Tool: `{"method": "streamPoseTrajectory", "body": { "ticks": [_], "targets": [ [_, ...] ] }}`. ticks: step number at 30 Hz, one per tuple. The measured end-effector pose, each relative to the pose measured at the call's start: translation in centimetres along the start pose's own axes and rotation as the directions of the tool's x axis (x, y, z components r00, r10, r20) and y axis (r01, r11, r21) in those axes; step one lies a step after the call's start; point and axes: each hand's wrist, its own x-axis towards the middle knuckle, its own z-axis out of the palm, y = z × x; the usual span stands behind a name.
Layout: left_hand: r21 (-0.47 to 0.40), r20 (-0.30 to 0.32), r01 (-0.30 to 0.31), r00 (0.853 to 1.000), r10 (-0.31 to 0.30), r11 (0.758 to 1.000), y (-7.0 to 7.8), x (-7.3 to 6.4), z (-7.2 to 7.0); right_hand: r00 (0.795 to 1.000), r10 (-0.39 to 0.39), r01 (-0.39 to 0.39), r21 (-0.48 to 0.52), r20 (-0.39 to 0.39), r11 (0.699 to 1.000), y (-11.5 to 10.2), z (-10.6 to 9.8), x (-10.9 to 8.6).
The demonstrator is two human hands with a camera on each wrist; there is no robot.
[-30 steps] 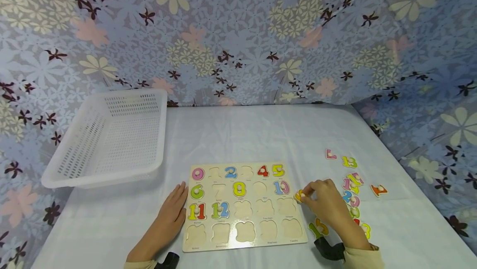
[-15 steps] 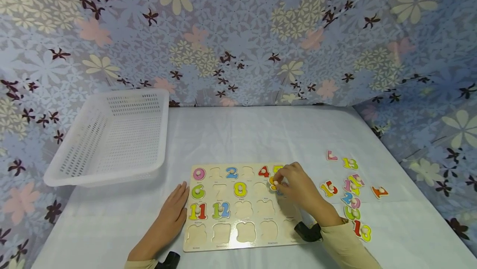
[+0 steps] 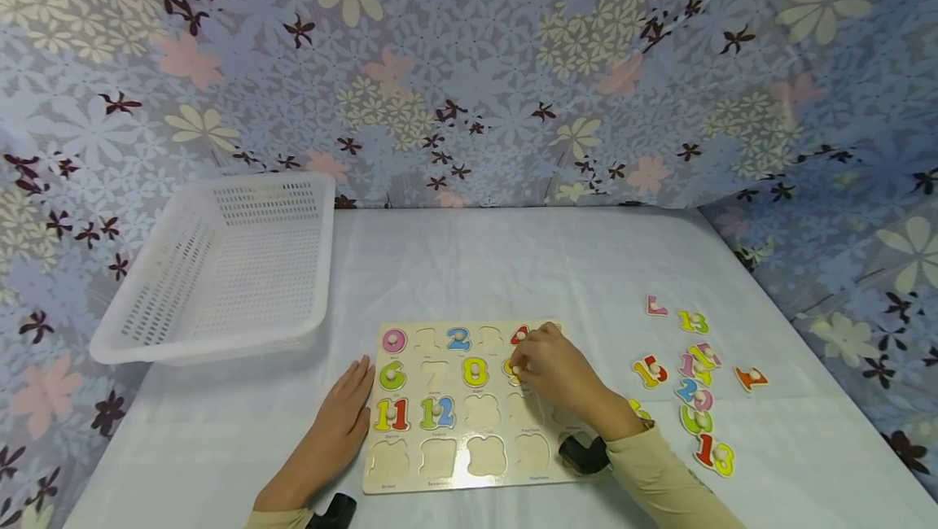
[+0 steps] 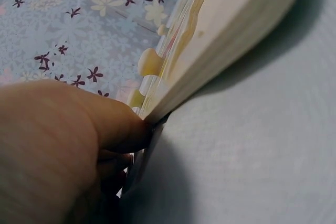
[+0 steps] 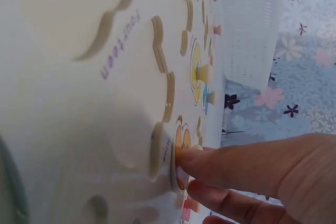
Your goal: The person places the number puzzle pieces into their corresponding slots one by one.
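Observation:
My right hand (image 3: pixel 558 373) is over the upper right of the wooden number puzzle board (image 3: pixel 410 487), pinching an orange-yellow number puzzle piece (image 5: pixel 179 140). In the right wrist view the piece lies tilted at the recess labelled Nine, thumb and finger at its knob. Set in the board are the pink 0 (image 3: pixel 394 340), blue 2 (image 3: pixel 458 339), green 6 (image 3: pixel 392 375), yellow 8 (image 3: pixel 475 371), 11 (image 3: pixel 392 413) and 12 (image 3: pixel 437 412). The hand partly covers the red 4 (image 3: pixel 519 335) and hides pieces behind it. My left hand (image 3: pixel 333 427) rests with extended fingers at the board's left edge.
Right of the board lie several loose number pieces, among them a pink 7 (image 3: pixel 655 306), 13 (image 3: pixel 692 321), 15 (image 3: pixel 650 371), orange 1 (image 3: pixel 751 378) and 18 (image 3: pixel 714 456). Some overlap. A white perforated basket (image 3: pixel 322 268) stands at the back left, before a floral cloth (image 3: pixel 476 106).
My right hand has carried the orange-yellow piece leftward from beside the board to the Nine recess. The 15 now lies higher on the cloth, beside the other loose pieces. My left hand has stayed put.

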Motion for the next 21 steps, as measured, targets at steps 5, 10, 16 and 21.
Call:
{"method": "streamPoseTrajectory", "body": {
  "ticks": [5,10,16,21],
  "targets": [
    [0.006,-0.002,-0.003,1.0,0.003,1.0,-0.03,0.1,0.01,1.0,-0.009,0.009,-0.012,-0.007,1.0,-0.02,0.1,-0.03],
    [0.006,0.003,0.0,1.0,0.0,1.0,0.02,0.12,-0.01,1.0,-0.007,0.006,-0.017,-0.02,1.0,-0.15,0.25,-0.04],
    [0.0,0.006,0.001,1.0,-0.001,1.0,0.16,0.09,-0.12,1.0,0.015,-0.015,-0.019,-0.02,1.0,-0.32,0.32,-0.01],
    [0.006,0.004,-0.001,1.0,0.001,1.0,0.17,0.1,-0.07,0.999,0.048,-0.048,-0.011,-0.006,0.999,-0.34,0.38,-0.15]
  ]
}}
